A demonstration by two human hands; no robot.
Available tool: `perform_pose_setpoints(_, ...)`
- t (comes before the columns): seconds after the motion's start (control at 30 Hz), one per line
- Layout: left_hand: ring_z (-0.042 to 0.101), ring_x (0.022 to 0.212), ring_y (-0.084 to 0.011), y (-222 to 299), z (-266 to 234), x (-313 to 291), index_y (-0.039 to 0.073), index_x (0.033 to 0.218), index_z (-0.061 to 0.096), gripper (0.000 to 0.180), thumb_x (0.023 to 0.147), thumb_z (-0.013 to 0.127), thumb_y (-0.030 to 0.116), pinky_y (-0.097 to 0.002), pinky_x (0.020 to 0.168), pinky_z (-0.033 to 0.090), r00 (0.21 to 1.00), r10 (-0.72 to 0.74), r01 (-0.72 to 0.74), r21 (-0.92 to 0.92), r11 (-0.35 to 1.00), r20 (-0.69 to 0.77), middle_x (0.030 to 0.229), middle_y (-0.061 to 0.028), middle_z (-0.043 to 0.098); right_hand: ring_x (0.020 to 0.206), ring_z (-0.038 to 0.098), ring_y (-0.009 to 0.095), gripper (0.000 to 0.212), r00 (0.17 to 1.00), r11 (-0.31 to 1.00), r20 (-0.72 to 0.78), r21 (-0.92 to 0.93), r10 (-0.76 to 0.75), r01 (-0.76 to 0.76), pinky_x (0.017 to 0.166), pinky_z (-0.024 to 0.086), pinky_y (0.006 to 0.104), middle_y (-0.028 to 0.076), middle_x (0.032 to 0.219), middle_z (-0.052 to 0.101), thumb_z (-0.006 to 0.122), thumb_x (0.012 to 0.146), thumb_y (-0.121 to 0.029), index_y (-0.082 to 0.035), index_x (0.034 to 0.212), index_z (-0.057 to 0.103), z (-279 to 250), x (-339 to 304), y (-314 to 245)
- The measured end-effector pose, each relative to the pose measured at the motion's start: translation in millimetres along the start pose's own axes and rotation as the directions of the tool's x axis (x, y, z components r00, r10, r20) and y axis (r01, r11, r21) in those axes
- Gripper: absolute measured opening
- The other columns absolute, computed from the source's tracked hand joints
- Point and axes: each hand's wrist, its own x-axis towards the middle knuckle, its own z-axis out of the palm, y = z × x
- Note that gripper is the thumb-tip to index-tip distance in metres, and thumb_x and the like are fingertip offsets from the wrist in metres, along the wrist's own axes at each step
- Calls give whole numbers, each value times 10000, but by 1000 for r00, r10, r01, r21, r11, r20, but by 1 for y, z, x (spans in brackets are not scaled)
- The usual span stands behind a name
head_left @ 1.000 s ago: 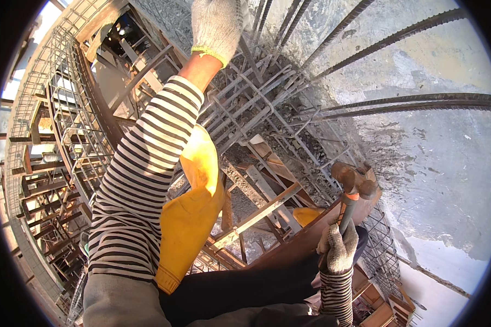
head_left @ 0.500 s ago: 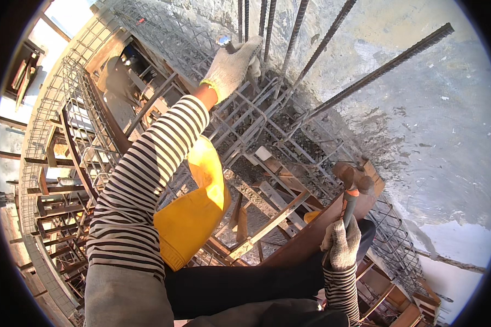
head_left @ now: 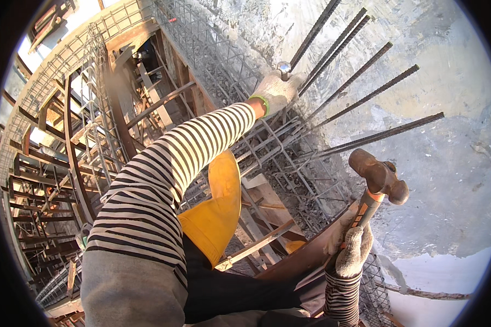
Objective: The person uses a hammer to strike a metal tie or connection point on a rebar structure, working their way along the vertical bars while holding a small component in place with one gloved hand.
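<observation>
My left hand (head_left: 278, 91), in a pale knit work glove, is wrapped around a steel chisel (head_left: 283, 67). Its round, shiny struck end stands above my fist, and its lower end is hidden. Close beside that fist, ribbed rebar rods (head_left: 333, 52) rise from a rebar cage (head_left: 278, 144) along the concrete wall. At the lower right, my gloved right hand (head_left: 352, 250) grips a hammer (head_left: 377, 177) by its grey and orange handle. The rusty hammer head points up, in front of the concrete and apart from the rods.
A yellow rubber boot (head_left: 215, 212) is below my left arm. Timber pieces (head_left: 259, 245) and a brown board (head_left: 311, 248) cross the gap beneath me. Steel mesh and brown beams (head_left: 43, 218) fill the left side. Rough grey concrete (head_left: 436, 163) spans the right.
The hammer has come up and its head shows larger. The view has shifted, so my left hand with the chisel and the rods appear farther right and lower.
</observation>
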Motion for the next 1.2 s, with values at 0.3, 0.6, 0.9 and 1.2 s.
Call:
perform_pose_setpoints(0.3,714,1043,-419,3,11,6,-152,1139,659,747,976,579,573,-452,911,537,988,-44,18,170,985,148,1027,-349,706,502,487,85,696,995,990,-10,-102,-96,94,466,372,231,49,679,588,687,948,-597,69,1129,590,14,15,-24)
perform_pose_setpoints(0.6,698,980,-292,0,16,7,-3,1213,657,662,980,581,612,-428,941,513,984,-67,27,233,972,163,996,-207,725,746,628,162,660,949,949,-68,-78,-309,304,635,496,281,87,880,648,709,950,-533,65,1204,599,10,47,-77)
perform_pose_setpoints(0.9,729,918,-412,21,31,1,-117,1010,699,607,1010,549,471,-468,862,556,988,81,-103,169,980,132,910,-324,711,575,599,137,377,504,668,507,211,-699,713,560,569,317,51,756,588,585,1072,-359,-26,1237,525,-1,109,-214)
perform_pose_setpoints(1.2,650,829,-218,-36,8,16,-12,1097,671,531,983,613,503,-385,809,515,989,8,-26,125,992,146,902,-148,716,522,438,55,394,937,890,215,-425,276,-165,460,379,243,-39,670,475,573,1078,-430,-48,988,616,63,106,-115)
